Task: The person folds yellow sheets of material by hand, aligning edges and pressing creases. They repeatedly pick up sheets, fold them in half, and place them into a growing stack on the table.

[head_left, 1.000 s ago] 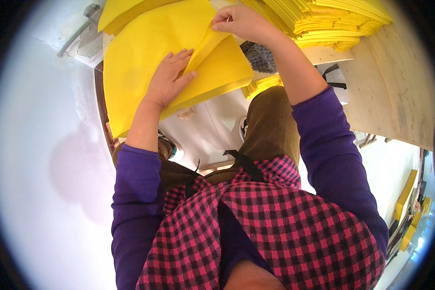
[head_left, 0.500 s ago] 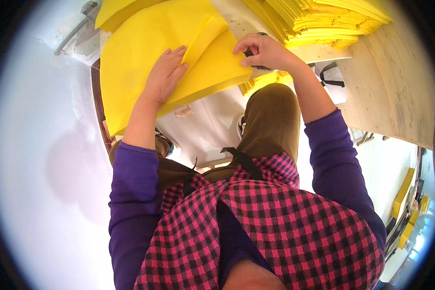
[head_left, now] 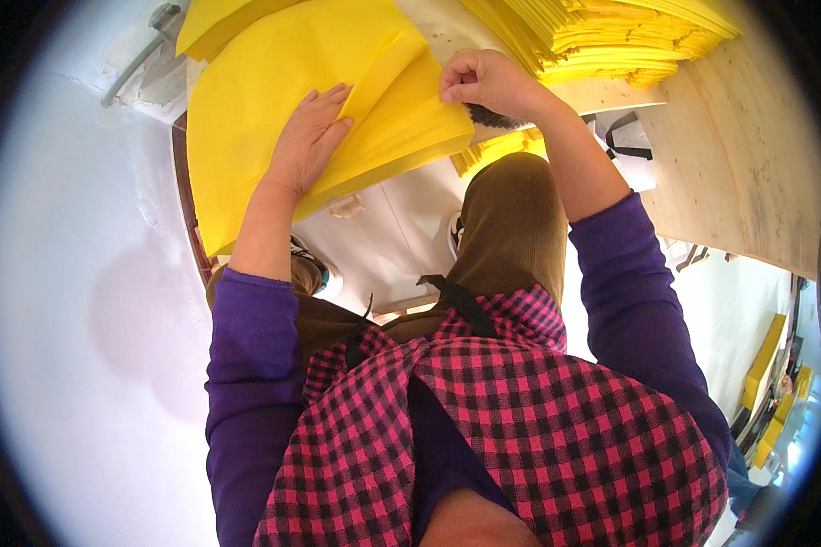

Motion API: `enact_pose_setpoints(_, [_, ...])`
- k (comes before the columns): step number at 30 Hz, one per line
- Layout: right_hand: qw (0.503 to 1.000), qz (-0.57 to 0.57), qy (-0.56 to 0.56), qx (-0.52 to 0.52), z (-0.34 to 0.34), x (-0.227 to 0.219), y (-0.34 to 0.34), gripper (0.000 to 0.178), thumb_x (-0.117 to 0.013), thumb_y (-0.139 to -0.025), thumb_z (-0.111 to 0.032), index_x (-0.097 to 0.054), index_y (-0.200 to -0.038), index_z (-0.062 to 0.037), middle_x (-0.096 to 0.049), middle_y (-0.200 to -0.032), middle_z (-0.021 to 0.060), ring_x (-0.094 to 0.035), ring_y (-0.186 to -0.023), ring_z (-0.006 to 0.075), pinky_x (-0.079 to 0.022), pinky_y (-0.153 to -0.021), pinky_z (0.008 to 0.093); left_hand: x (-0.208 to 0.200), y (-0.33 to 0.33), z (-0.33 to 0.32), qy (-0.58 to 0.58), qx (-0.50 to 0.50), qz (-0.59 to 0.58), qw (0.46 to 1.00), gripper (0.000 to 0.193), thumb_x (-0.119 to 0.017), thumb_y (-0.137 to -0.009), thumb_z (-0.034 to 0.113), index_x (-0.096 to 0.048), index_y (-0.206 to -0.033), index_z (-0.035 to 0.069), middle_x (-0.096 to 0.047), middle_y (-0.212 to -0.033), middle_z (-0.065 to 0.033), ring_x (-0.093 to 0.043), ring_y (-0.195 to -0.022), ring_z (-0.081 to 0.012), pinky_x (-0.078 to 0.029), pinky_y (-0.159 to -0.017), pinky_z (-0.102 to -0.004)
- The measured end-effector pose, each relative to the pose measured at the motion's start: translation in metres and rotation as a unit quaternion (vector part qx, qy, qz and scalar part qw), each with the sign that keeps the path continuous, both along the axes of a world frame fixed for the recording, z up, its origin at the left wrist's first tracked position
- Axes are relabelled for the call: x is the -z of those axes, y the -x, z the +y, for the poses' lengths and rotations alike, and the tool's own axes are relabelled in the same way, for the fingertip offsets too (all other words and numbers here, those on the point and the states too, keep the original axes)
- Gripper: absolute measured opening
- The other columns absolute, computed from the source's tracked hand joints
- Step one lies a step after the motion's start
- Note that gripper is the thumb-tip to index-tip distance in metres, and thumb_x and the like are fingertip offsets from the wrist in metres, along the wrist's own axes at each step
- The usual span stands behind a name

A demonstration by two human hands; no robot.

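Observation:
A stack of yellow, fabric-like sheets [head_left: 246, 137] lies in front of me. My left hand [head_left: 307, 139] rests on it with fingers stretched out, beside a raised fold [head_left: 372, 75] in the top sheet. My right hand [head_left: 489, 82] is at the stack's right edge, thumb and forefinger pinched together at the yellow surface. Whatever the pinch may hold is too small or hidden to make out. Just below the right hand, a dark patch of what look like small black pieces [head_left: 493, 117] lies on the wooden surface.
More yellow folded sheets [head_left: 611, 46] are piled at the far right on a pale wooden board [head_left: 739, 164]. Another yellow bundle [head_left: 497, 150] sits below the table edge by my right knee. A white wall [head_left: 82, 273] stands close on the left.
My right hand has shifted slightly up, and its thumb and forefinger have come together, uncovering more of the black patch. My left hand has barely moved.

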State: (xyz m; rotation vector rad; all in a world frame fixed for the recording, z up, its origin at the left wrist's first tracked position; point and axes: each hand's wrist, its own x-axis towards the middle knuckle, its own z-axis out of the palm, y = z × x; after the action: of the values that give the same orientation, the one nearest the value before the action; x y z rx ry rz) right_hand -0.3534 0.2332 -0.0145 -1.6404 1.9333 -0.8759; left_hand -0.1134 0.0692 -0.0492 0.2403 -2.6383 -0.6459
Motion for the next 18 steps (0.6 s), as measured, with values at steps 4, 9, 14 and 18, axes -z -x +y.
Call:
enact_pose_setpoints(4, [0.999,0.016,0.031,-0.024,-0.006,-0.015,-0.002,0.011,-0.069,-0.080,-0.012,-0.062,-0.083,-0.0037,-0.056,-0.071,-0.0018,-0.051,-0.068,0.0076,-0.043,-0.063,0.0228,-0.003,-0.001,0.003,-0.004,0.004,0.004,1.000,0.044,-0.045,-0.091,0.022,-0.049,-0.128,0.000,-0.048,-0.135,-0.0143,-0.038,-0.130,-0.0286,-0.021,-0.113,-0.0402])
enact_pose_setpoints(9, [0.996,0.065,0.058,-0.036,-0.017,-0.026,-0.004,0.014,-0.068,-0.082,-0.016,-0.061,-0.084,-0.0041,-0.055,-0.070,-0.0020,-0.048,-0.065,0.0076,-0.040,-0.059,0.0238,-0.004,-0.001,0.003,-0.001,0.001,-0.007,1.000,0.045,-0.045,-0.091,0.023,-0.048,-0.130,0.000,-0.048,-0.135,-0.0143,-0.038,-0.130,-0.0285,-0.020,-0.113,-0.0404])
enact_pose_setpoints(14, [0.996,0.068,0.048,-0.043,-0.024,-0.034,-0.008,0.015,-0.067,-0.083,-0.018,-0.062,-0.086,-0.0039,-0.054,-0.070,-0.0018,-0.048,-0.064,0.0078,-0.041,-0.059,0.0240,-0.003,-0.001,0.002,-0.012,0.005,-0.002,1.000,0.045,-0.044,-0.091,0.024,-0.049,-0.128,0.000,-0.048,-0.135,-0.0142,-0.038,-0.130,-0.0292,-0.020,-0.113,-0.0414])
enact_pose_setpoints(18, [0.996,0.061,0.045,-0.047,-0.027,-0.035,-0.010,0.016,-0.067,-0.084,-0.019,-0.062,-0.087,-0.0040,-0.055,-0.070,-0.0021,-0.049,-0.065,0.0073,-0.042,-0.061,0.0229,-0.002,-0.002,0.001,-0.012,0.009,-0.001,1.000,0.044,-0.044,-0.091,0.025,-0.051,-0.126,0.000,-0.049,-0.135,-0.0142,-0.038,-0.130,-0.0297,-0.020,-0.113,-0.0421])
